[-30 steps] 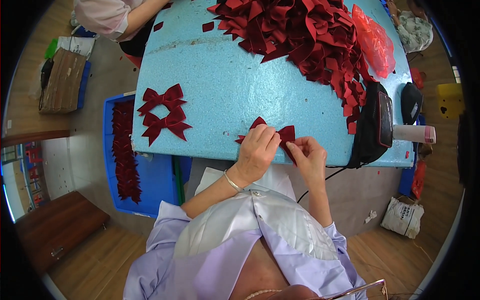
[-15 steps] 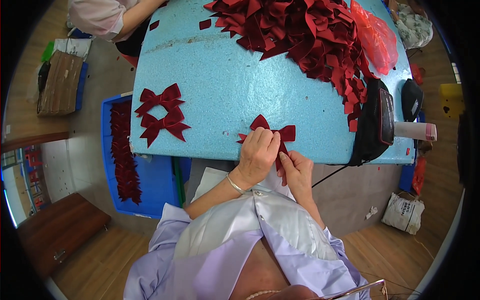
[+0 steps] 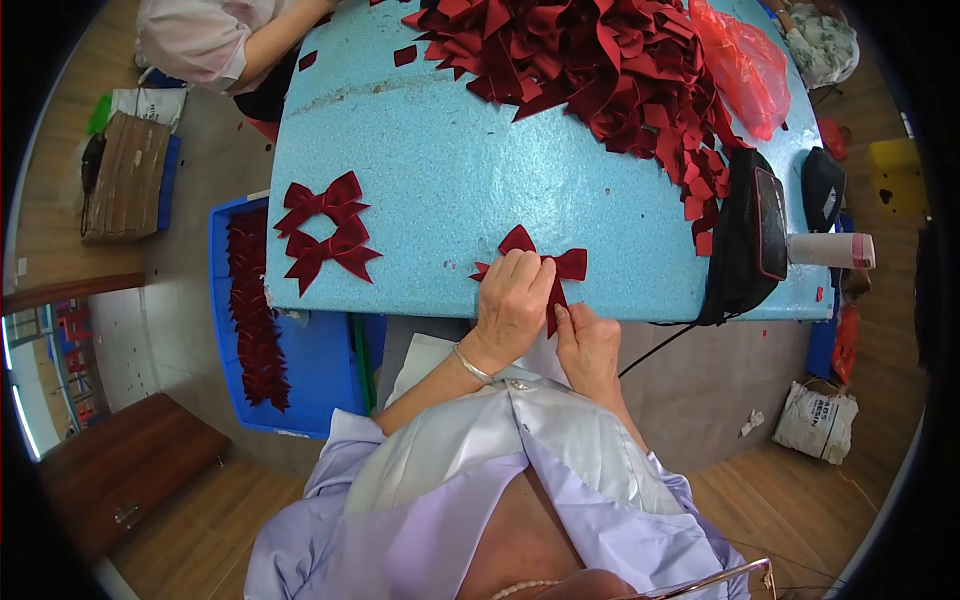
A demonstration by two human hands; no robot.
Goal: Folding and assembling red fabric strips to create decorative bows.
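Observation:
At the table's near edge lies a dark red ribbon bow [image 3: 570,264], partly covered by my fingers. My left hand [image 3: 513,305] is closed over the middle and left side of the bow. With thumb and fingers pinched, my right hand [image 3: 588,345] grips the end of a ribbon tail [image 3: 556,306] hanging toward me. Two more red bows, an upper one [image 3: 325,200] and a lower one [image 3: 332,250], lie flat on the table to the left, close to each other.
A big heap of red ribbon pieces [image 3: 610,80] covers the far right of the blue table [image 3: 430,180], beside a red plastic bag [image 3: 750,75]. A black pouch [image 3: 745,240] sits at right. Below the left edge, a blue bin [image 3: 315,370] holds rows of bows. Another person's arm [image 3: 275,45] is at far left.
My right hand has turned and drawn slightly down and left, the ribbon tail now showing straighter between my hands. My left hand stays on the bow. The whole view has shifted slightly.

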